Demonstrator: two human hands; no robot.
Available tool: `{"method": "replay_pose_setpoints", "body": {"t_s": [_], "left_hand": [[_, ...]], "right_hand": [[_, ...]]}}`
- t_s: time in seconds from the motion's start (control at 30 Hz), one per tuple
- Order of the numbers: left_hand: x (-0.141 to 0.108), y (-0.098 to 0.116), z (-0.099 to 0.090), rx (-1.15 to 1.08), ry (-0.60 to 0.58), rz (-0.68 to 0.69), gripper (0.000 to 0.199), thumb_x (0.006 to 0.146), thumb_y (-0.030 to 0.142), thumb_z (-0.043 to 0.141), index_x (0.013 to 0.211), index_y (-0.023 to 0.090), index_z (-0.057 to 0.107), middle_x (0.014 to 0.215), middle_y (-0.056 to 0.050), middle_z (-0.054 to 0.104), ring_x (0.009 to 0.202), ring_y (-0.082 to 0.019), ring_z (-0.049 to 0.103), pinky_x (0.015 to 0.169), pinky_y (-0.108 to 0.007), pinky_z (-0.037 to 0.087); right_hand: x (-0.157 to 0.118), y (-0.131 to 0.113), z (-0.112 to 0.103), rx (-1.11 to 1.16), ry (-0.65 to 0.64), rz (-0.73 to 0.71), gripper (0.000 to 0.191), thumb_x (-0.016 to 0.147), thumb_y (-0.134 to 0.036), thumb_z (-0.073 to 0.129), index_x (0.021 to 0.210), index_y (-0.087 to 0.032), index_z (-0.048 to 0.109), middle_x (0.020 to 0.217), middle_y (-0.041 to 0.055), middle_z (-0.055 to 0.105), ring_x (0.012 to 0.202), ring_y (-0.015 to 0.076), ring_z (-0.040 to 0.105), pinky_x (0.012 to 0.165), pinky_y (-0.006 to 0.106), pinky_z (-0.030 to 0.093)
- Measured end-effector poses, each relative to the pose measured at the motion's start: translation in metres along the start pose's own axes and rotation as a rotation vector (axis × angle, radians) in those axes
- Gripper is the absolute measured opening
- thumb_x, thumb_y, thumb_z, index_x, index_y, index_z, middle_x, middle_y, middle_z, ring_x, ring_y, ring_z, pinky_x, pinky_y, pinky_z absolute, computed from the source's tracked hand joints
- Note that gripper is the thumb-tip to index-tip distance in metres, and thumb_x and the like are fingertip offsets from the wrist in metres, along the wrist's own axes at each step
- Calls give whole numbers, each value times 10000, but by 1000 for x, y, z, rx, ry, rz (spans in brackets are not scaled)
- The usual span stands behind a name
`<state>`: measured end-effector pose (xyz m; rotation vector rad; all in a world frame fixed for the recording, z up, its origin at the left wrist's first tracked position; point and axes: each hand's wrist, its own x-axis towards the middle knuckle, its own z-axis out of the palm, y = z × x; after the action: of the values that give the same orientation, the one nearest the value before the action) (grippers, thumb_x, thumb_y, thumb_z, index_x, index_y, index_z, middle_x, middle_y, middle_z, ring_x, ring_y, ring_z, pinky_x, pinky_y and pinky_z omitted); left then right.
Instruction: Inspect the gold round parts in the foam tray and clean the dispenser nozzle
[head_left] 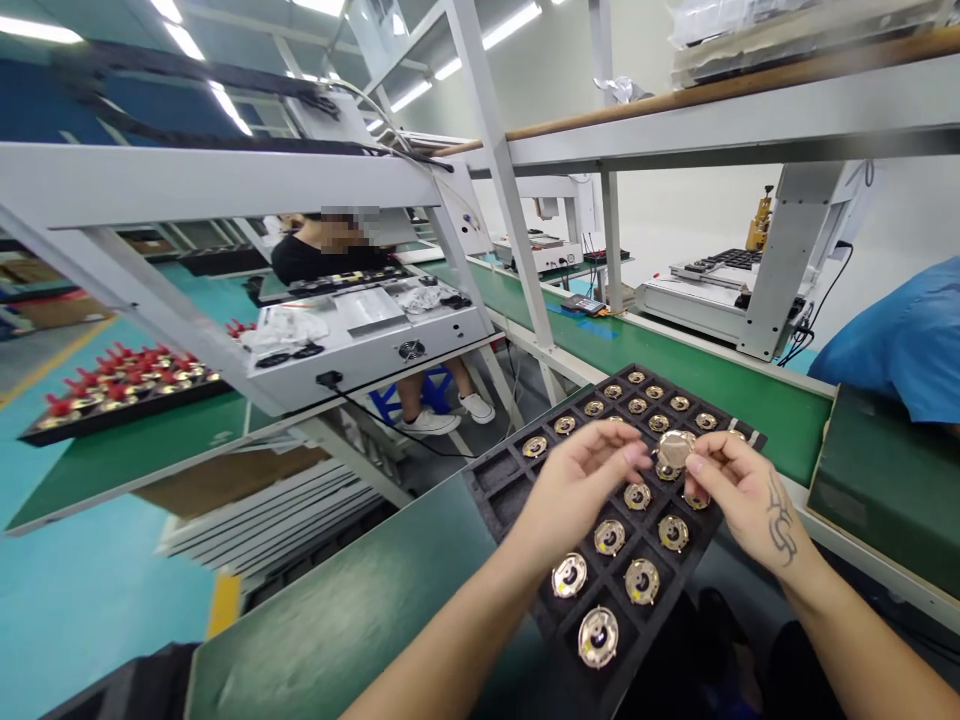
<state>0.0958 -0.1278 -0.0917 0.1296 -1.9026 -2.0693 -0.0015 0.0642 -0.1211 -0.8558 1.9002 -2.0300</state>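
My right hand [739,490] pinches a round gold-coloured watch case [676,450] between thumb and fingers, its shiny flat face towards me. Just left of it, my left hand [592,468] has its fingers curved and a little apart, with nothing seen between them. Both hands are above a black compartment tray [501,480]. Similar cases with dark centres lie one to a pocket, among them a near case [598,637] and a far case [636,378]. Several pockets at the tray's left hold none. My hands hide part of the middle rows.
The tray lies on a green bench [337,610]. A white machine [367,335] stands left, with a seated person [322,255] behind it. Farther left is a tray of red-topped parts [127,385]. A metal post [499,170] rises ahead; a blue sleeve [900,330] shows at right.
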Motion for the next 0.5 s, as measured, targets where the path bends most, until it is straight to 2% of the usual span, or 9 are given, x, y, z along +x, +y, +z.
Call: {"method": "replay_pose_setpoints", "body": {"t_s": [0.07,0.13,0.2,0.27,0.37,0.5], "left_hand": [[15,-2,-26,148,144,103,357,898,464,795,1083,175,699,993,-75,767,854,-195,707,838,-332,583],[33,-12,-59,310,310,175,357,915,487,734,1078,172,691,984,-78,762,840,-206,707,829,-348,585],[52,-30,-93,477,454,202,339,924,473,653,1062,164,680,967,-90,756,837,-224,706,786,-355,584],[65,-54,-118,558,539,210,293,913,430,613,1018,162,669,950,-101,744,885,-247,698,804,-372,575],[75,-88,-136,641,568,216,207,912,364,588,972,178,658,947,-94,729,903,-251,679,851,-389,551],[74,-114,-136,777,505,260,125,939,286,551,931,199,641,957,-88,697,914,-258,657,877,-402,527]], "right_hand": [[12,5,-5,-54,35,-18,466,913,-643,751,967,-193,640,744,38,732,645,152,638,635,274,537],[26,12,-9,-99,17,0,520,893,-691,738,972,-188,631,767,60,752,638,164,653,633,295,548],[38,22,-10,-138,-22,30,580,864,-742,725,980,-182,632,763,66,752,624,175,660,626,315,555],[47,32,-9,-178,-44,46,627,839,-786,709,978,-179,635,734,57,732,616,185,657,617,328,557],[56,45,-5,-237,-64,41,630,841,-789,686,979,-176,645,711,37,691,640,199,655,626,337,554],[68,56,0,-384,-123,4,505,934,-665,625,1009,-168,679,723,19,656,648,192,621,632,322,509]]}}
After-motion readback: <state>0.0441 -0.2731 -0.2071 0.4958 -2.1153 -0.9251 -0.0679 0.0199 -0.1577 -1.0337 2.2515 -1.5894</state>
